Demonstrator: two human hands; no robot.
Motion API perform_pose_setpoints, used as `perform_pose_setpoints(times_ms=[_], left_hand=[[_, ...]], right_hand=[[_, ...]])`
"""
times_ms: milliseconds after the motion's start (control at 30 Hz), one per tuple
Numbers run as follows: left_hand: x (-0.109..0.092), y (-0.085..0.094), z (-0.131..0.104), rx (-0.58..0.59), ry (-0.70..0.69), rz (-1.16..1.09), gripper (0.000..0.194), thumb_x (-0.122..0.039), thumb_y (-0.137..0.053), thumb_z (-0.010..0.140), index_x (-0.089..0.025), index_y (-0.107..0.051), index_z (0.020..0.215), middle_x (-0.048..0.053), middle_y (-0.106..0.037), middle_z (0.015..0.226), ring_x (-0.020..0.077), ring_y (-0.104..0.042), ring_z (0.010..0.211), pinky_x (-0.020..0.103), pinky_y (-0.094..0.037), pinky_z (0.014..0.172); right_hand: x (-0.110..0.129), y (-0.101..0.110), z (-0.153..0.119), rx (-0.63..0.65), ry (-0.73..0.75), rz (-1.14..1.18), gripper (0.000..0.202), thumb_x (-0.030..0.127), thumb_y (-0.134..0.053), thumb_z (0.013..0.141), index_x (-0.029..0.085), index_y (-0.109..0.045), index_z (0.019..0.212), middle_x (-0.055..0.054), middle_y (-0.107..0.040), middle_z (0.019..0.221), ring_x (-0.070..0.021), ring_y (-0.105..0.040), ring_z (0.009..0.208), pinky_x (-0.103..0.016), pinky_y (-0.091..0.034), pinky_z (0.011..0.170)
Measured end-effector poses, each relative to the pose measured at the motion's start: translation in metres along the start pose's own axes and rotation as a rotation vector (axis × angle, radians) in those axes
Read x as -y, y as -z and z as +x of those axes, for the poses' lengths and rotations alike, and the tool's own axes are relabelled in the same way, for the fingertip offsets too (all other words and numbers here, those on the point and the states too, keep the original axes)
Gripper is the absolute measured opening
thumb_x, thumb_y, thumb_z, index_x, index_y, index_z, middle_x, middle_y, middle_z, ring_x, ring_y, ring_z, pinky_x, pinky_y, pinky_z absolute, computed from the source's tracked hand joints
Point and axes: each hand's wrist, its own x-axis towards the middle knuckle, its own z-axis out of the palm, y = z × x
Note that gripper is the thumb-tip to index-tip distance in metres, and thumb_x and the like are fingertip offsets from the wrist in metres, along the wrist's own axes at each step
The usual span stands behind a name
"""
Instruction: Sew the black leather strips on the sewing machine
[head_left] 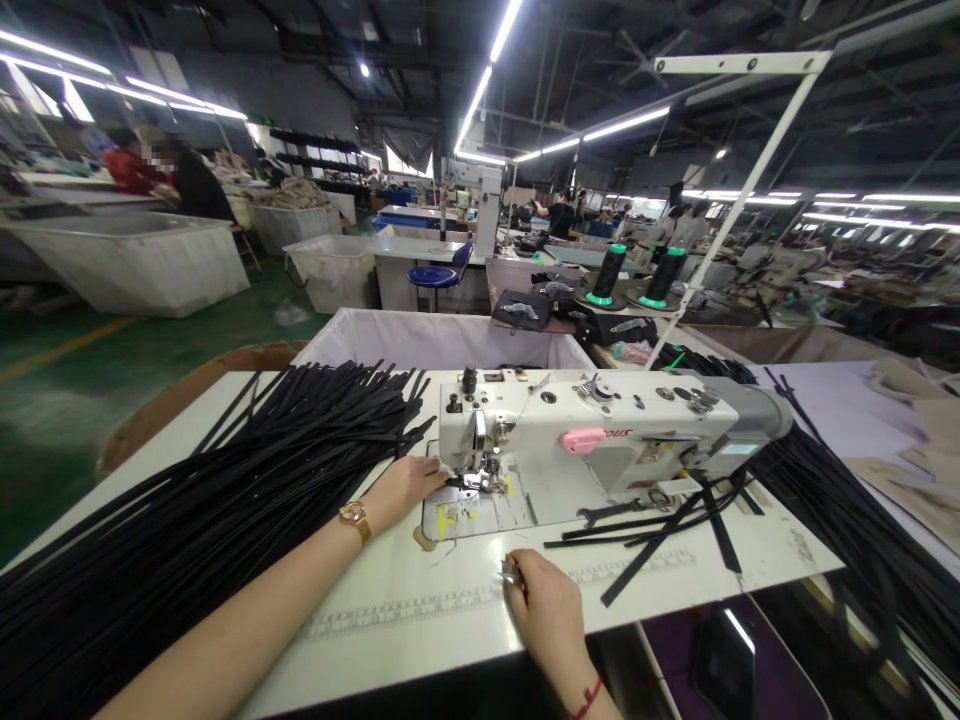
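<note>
My left hand (411,486), with a gold watch (355,517) on its wrist, reaches to the left side of the sewing machine (540,420). Its fingertips are pressed together beside the presser foot (474,482); whatever they pinch is too small to make out. Lower down, over the white table (420,640), my right hand (546,605) is closed around small metal thread snips (512,573), whose silver tip shows past the thumb. A big heap of black straps (247,490) lies left of the machine, close to my left forearm.
A wrench (615,510) and loose black strips (637,535) lie right of the needle area. More black straps (832,510) hang at the far right. Thread cones (607,274) stand behind the machine, beside a slanted white pole (739,205). A cloth-lined bin (450,338) borders the table's back.
</note>
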Motion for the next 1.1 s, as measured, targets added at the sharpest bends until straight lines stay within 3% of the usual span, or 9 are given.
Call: perform_pose_setpoints(times_ms=[233, 367, 600, 833, 1100], left_hand=[[0.006, -0.001, -0.003, 0.108, -0.155, 0.074, 0.028, -0.019, -0.037, 0.097, -0.021, -0.061, 0.11, 0.009, -0.063, 0.093, 0.0219, -0.061, 0.085, 0.037, -0.049, 0.078], [-0.006, -0.006, -0.01, 0.124, -0.209, 0.091, 0.024, -0.018, -0.039, 0.097, -0.019, -0.06, 0.107, 0.01, -0.063, 0.096, 0.0236, -0.062, 0.087, 0.037, -0.049, 0.08], [-0.033, -0.012, -0.014, 0.144, -0.098, 0.162, 0.02, -0.013, -0.04, 0.094, -0.015, -0.059, 0.088, 0.011, -0.063, 0.086, 0.0251, -0.061, 0.076, 0.039, -0.049, 0.072], [-0.046, -0.009, -0.012, 0.208, 0.001, 0.194, 0.015, -0.004, -0.051, 0.083, -0.013, -0.059, 0.091, 0.012, -0.064, 0.092, 0.0258, -0.062, 0.081, 0.039, -0.05, 0.076], [-0.088, -0.019, -0.001, 0.24, 0.239, 0.232, 0.03, 0.007, -0.04, 0.082, -0.009, -0.062, 0.093, 0.014, -0.065, 0.094, 0.023, -0.065, 0.084, 0.034, -0.051, 0.076]], right_hand=[[0.001, 0.0, -0.002, -0.019, 0.002, -0.003, 0.02, 0.014, -0.045, 0.085, 0.024, -0.061, 0.093, 0.001, -0.068, 0.083, -0.0153, -0.063, 0.076, -0.025, -0.037, 0.066], [0.001, -0.001, -0.001, -0.02, 0.006, -0.013, 0.019, 0.015, -0.044, 0.086, 0.024, -0.06, 0.091, 0.001, -0.068, 0.082, -0.0149, -0.062, 0.075, -0.025, -0.036, 0.064], [0.002, 0.002, -0.001, -0.009, 0.006, -0.025, 0.019, 0.013, -0.045, 0.085, 0.024, -0.06, 0.092, 0.001, -0.069, 0.085, -0.0161, -0.063, 0.077, -0.025, -0.035, 0.065], [0.004, 0.003, 0.0, -0.007, 0.003, -0.038, 0.018, 0.013, -0.046, 0.084, 0.024, -0.059, 0.09, 0.002, -0.068, 0.083, -0.0162, -0.062, 0.076, -0.026, -0.033, 0.064], [0.002, 0.003, 0.0, 0.01, -0.001, -0.01, 0.019, 0.013, -0.047, 0.082, 0.023, -0.059, 0.091, 0.001, -0.068, 0.085, -0.0169, -0.062, 0.078, -0.027, -0.034, 0.066]])
